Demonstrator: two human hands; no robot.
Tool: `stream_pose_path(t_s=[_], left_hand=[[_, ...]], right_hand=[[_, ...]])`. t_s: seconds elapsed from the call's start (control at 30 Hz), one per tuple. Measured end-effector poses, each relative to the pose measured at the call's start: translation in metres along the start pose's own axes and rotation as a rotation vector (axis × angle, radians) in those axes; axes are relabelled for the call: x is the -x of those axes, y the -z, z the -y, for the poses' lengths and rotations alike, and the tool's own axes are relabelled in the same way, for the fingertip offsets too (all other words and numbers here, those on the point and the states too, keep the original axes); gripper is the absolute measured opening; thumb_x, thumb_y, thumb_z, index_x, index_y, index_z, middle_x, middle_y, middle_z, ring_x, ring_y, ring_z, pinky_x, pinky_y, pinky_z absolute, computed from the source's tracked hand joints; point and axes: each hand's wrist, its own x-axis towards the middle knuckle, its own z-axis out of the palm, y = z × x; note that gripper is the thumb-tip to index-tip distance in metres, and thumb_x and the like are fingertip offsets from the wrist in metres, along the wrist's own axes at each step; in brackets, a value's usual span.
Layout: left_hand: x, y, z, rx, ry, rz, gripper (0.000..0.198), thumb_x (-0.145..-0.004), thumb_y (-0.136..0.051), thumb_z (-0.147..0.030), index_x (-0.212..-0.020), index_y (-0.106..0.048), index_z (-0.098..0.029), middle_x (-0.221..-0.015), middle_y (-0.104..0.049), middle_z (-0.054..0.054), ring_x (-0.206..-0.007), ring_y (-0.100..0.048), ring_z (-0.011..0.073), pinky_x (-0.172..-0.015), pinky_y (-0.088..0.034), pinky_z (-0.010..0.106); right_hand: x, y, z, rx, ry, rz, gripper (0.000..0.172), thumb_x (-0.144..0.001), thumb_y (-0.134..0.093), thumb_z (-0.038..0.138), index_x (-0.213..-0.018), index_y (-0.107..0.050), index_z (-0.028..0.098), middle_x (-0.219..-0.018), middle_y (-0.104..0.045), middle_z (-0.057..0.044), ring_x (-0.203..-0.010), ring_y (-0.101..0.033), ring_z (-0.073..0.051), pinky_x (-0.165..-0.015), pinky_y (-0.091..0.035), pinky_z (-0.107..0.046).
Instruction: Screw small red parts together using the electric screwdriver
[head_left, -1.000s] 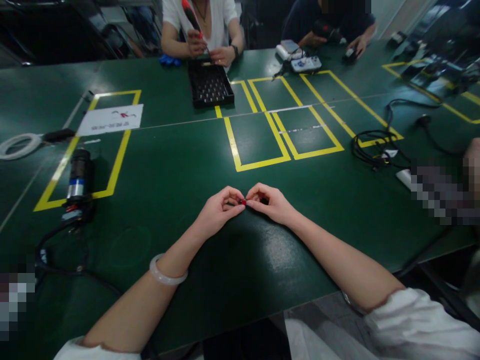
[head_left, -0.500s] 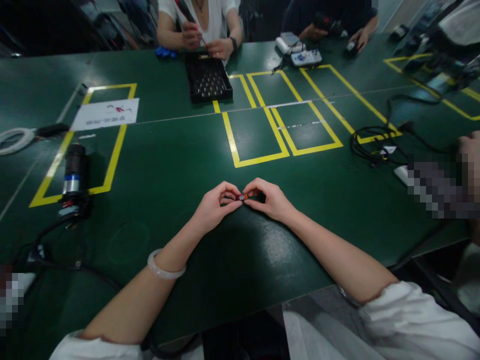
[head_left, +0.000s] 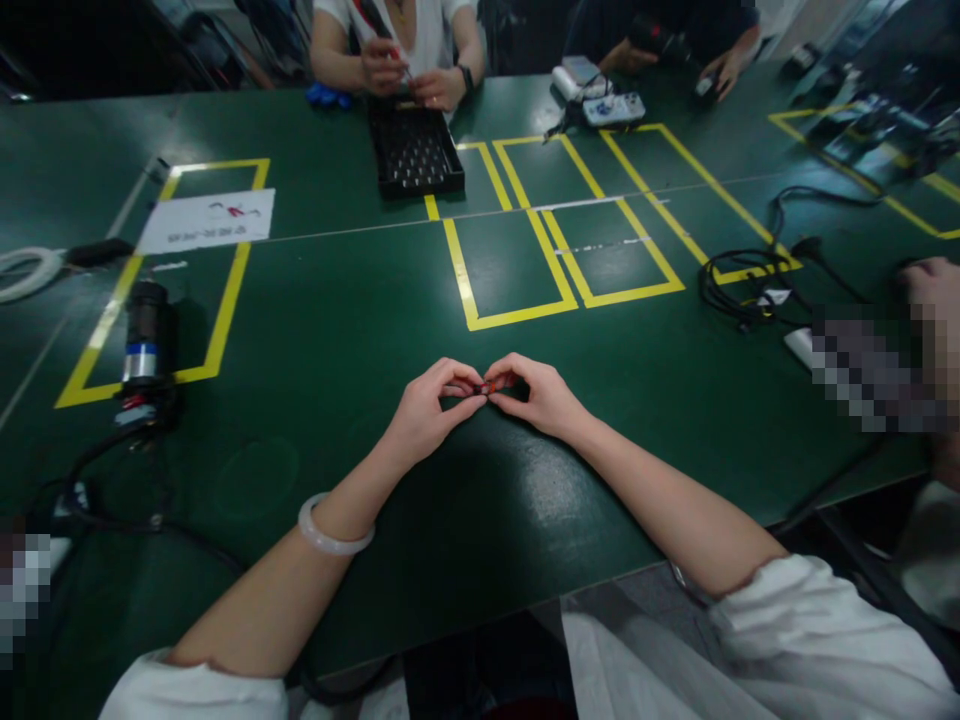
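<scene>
My left hand [head_left: 431, 410] and my right hand [head_left: 538, 395] meet fingertip to fingertip low over the green table [head_left: 337, 330], near its front edge. Both pinch one small red part [head_left: 486, 387] between thumb and fingers. The part is tiny and mostly covered by the fingers, so I cannot make out its shape. A pale bangle [head_left: 330, 530] sits on my left wrist.
A black and silver cylinder [head_left: 145, 345] with a cable lies at the left inside yellow tape. A black tray [head_left: 412, 152] stands at the far side, where a person [head_left: 397, 60] holds a red tool. Coiled black cables [head_left: 739, 285] lie at the right.
Both hands stay pinched on the red part and have shifted only slightly. The view has tilted down a little, so the far things sit higher in the picture.
</scene>
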Motion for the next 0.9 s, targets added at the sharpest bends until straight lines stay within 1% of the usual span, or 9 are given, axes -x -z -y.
stream_pose_path(t_s=[0.1,0.37,0.47,0.57,0.63,0.7,0.8,0.83,0.9], left_hand=[[0.0,0.001,-0.001,0.018,0.035,-0.016,0.022,-0.085,-0.069,-0.033,-0.096,-0.063,-0.015,-0.095,-0.066,0.006,-0.089,-0.066,0.016,-0.087,-0.055,0.031],[-0.001,0.001,-0.003,0.006,0.074,0.005,0.025,-0.086,-0.067,-0.037,-0.097,-0.063,-0.015,-0.094,-0.068,0.005,-0.088,-0.067,0.0162,-0.086,-0.054,0.03],[-0.002,0.004,-0.004,-0.042,0.072,0.031,0.027,-0.088,-0.064,-0.039,-0.1,-0.063,-0.015,-0.097,-0.068,0.006,-0.09,-0.067,0.0168,-0.087,-0.054,0.031],[-0.003,0.016,-0.007,-0.168,0.042,0.051,0.031,-0.092,-0.057,-0.041,-0.109,-0.063,-0.016,-0.106,-0.066,0.007,-0.098,-0.066,0.0179,-0.092,-0.052,0.033],[-0.003,0.032,-0.01,-0.287,0.037,0.043,0.035,-0.094,-0.054,-0.043,-0.117,-0.062,-0.018,-0.115,-0.064,0.008,-0.106,-0.064,0.0193,-0.098,-0.05,0.035],[-0.001,0.056,-0.011,-0.424,0.073,0.005,0.041,-0.094,-0.052,-0.047,-0.124,-0.06,-0.019,-0.123,-0.061,0.008,-0.113,-0.061,0.0218,-0.099,-0.049,0.036],[0.012,0.104,-0.003,-0.693,0.197,-0.07,0.052,-0.096,-0.047,-0.051,-0.137,-0.052,-0.019,-0.135,-0.055,0.01,-0.12,-0.057,0.0258,-0.096,-0.05,0.038],[0.019,0.122,0.002,-0.801,0.24,-0.111,0.055,-0.097,-0.045,-0.05,-0.14,-0.049,-0.017,-0.138,-0.053,0.012,-0.122,-0.055,0.027,-0.098,-0.048,0.039],[0.036,0.159,0.016,-1.028,0.359,-0.191,0.062,-0.096,-0.044,-0.052,-0.144,-0.043,-0.012,-0.144,-0.048,0.016,-0.132,-0.047,0.0314,-0.109,-0.039,0.046]], right_hand=[[-0.001,0.0,0.001,-0.048,0.003,-0.026,0.018,-0.083,-0.067,0.015,-0.099,-0.061,0.018,-0.091,-0.067,-0.002,-0.08,-0.063,-0.014,-0.075,-0.051,-0.027],[-0.001,0.001,0.001,-0.081,-0.015,-0.003,0.013,-0.085,-0.066,0.018,-0.098,-0.063,0.019,-0.09,-0.067,-0.002,-0.079,-0.062,-0.014,-0.074,-0.05,-0.028],[-0.001,0.001,-0.002,-0.109,-0.025,-0.005,0.013,-0.086,-0.066,0.019,-0.098,-0.063,0.019,-0.088,-0.066,-0.002,-0.077,-0.062,-0.013,-0.071,-0.05,-0.028],[-0.001,0.001,-0.004,-0.125,-0.048,-0.007,0.015,-0.085,-0.067,0.019,-0.1,-0.063,0.018,-0.086,-0.065,-0.001,-0.074,-0.061,-0.013,-0.069,-0.049,-0.027],[-0.001,0.001,-0.005,-0.12,-0.066,0.001,0.015,-0.085,-0.067,0.02,-0.1,-0.063,0.018,-0.084,-0.064,-0.001,-0.072,-0.06,-0.013,-0.068,-0.049,-0.027],[-0.001,0.001,-0.004,-0.113,-0.079,0.01,0.015,-0.085,-0.067,0.02,-0.099,-0.063,0.018,-0.082,-0.064,-0.001,-0.071,-0.059,-0.013,-0.068,-0.049,-0.027],[-0.001,0.001,-0.003,-0.111,-0.09,0.02,0.015,-0.084,-0.067,0.02,-0.098,-0.063,0.018,-0.08,-0.064,0.0,-0.071,-0.059,-0.013,-0.069,-0.049,-0.027],[-0.001,0.002,-0.002,-0.112,-0.093,0.02,0.014,-0.084,-0.067,0.021,-0.098,-0.063,0.018,-0.08,-0.064,0.0,-0.071,-0.059,-0.012,-0.069,-0.049,-0.027],[-0.001,0.002,-0.001,-0.115,-0.103,0.024,0.014,-0.085,-0.067,0.021,-0.098,-0.063,0.018,-0.079,-0.063,0.0,-0.071,-0.059,-0.012,-0.069,-0.049,-0.027]])
